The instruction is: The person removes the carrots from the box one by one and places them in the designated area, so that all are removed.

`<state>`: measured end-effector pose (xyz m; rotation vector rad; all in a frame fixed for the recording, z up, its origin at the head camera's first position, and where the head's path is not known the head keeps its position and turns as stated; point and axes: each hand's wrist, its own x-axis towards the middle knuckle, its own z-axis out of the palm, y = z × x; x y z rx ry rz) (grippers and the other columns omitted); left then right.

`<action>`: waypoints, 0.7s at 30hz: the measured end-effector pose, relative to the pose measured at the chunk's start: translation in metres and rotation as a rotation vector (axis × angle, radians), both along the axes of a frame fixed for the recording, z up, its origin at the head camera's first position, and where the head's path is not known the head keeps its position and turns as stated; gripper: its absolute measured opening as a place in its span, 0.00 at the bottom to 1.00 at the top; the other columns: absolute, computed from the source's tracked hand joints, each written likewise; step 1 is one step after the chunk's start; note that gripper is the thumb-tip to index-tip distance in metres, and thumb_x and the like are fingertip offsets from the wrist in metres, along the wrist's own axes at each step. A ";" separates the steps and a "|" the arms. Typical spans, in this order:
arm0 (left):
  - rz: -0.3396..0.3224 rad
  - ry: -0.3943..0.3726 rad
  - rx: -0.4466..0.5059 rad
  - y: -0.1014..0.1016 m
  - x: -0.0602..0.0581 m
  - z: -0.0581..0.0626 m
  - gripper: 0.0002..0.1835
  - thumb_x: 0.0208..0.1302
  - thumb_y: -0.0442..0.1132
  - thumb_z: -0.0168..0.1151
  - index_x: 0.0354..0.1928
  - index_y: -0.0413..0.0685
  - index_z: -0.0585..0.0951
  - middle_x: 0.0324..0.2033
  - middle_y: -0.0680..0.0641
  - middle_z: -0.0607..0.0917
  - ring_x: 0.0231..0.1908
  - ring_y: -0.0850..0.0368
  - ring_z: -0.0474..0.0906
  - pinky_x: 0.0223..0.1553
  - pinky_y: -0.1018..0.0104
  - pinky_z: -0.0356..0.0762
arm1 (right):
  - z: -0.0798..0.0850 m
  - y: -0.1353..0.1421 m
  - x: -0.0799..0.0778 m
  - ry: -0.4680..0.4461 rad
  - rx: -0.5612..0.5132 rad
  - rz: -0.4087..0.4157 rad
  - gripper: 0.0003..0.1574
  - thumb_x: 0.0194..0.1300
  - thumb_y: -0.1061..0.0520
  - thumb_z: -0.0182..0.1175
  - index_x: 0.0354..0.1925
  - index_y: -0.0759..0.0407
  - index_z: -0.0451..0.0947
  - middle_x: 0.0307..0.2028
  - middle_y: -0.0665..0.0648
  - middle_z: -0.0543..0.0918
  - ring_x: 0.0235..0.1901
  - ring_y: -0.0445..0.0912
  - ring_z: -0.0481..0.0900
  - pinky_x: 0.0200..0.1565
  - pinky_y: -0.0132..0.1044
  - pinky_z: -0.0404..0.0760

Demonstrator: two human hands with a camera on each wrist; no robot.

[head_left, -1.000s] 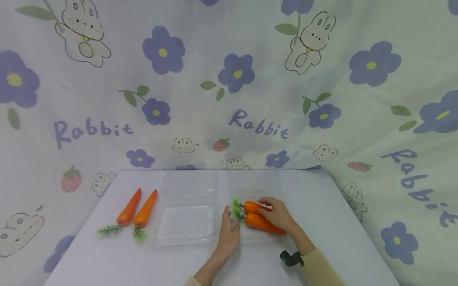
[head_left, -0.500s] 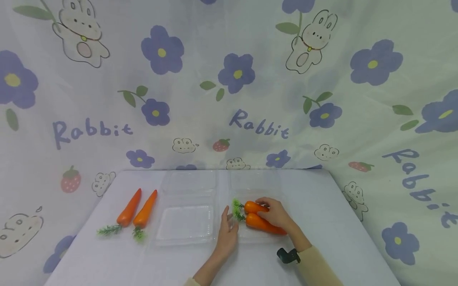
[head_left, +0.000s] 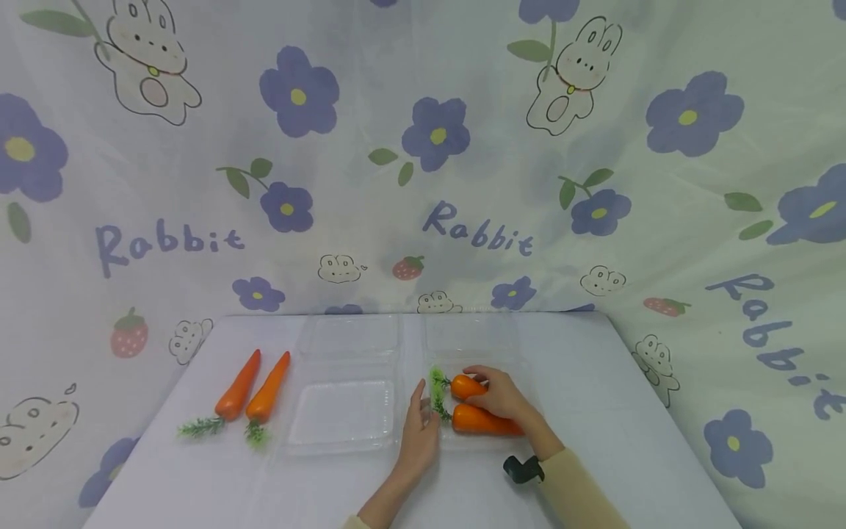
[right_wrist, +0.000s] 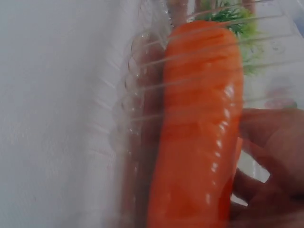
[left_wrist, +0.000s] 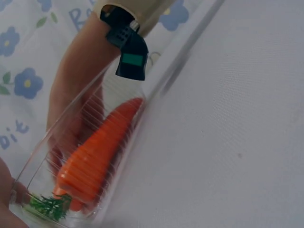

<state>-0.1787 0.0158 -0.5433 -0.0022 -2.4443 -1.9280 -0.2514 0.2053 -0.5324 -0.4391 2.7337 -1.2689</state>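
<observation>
Two orange carrots with green tops lie side by side in a clear hinged container (head_left: 465, 444) on the right. My right hand (head_left: 499, 397) has its fingers curled round the far carrot (head_left: 465, 386) from above. The near carrot (head_left: 481, 421) lies under its thumb side, its tip partly hidden by the wrist. In the right wrist view, the near carrot (right_wrist: 199, 118) shows through the ribbed wall, with the right hand (right_wrist: 280, 156) behind it. At the container's left end, by the leafy tops, my left hand (head_left: 418, 437) rests against the wall, fingers fairly straight.
A second clear container (head_left: 344, 445) stands open to the left, its lid (head_left: 350, 334) laid back. Two more carrots, one redder (head_left: 239, 386) and one orange (head_left: 268, 387), lie on the white table left of it. A patterned curtain (head_left: 357, 176) closes off the back.
The right hand has shifted slightly left and nearer. The near carrot has turned straighter along the container, and the far one has slid a little nearer. The left hand stays almost in place.
</observation>
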 end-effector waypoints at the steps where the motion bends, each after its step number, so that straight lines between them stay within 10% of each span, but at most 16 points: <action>1: 0.000 -0.002 0.001 0.000 0.000 -0.001 0.34 0.70 0.33 0.47 0.76 0.50 0.52 0.63 0.34 0.68 0.60 0.36 0.68 0.58 0.38 0.67 | 0.000 -0.001 0.000 -0.001 -0.004 0.002 0.30 0.56 0.62 0.70 0.58 0.57 0.77 0.49 0.60 0.81 0.48 0.56 0.78 0.51 0.53 0.77; 21: 0.011 -0.021 0.041 0.000 0.000 0.001 0.30 0.74 0.38 0.45 0.75 0.51 0.54 0.62 0.36 0.68 0.60 0.39 0.68 0.59 0.38 0.64 | 0.031 0.017 0.005 0.240 -0.135 -0.179 0.34 0.54 0.61 0.73 0.59 0.50 0.74 0.47 0.52 0.78 0.40 0.47 0.75 0.43 0.40 0.79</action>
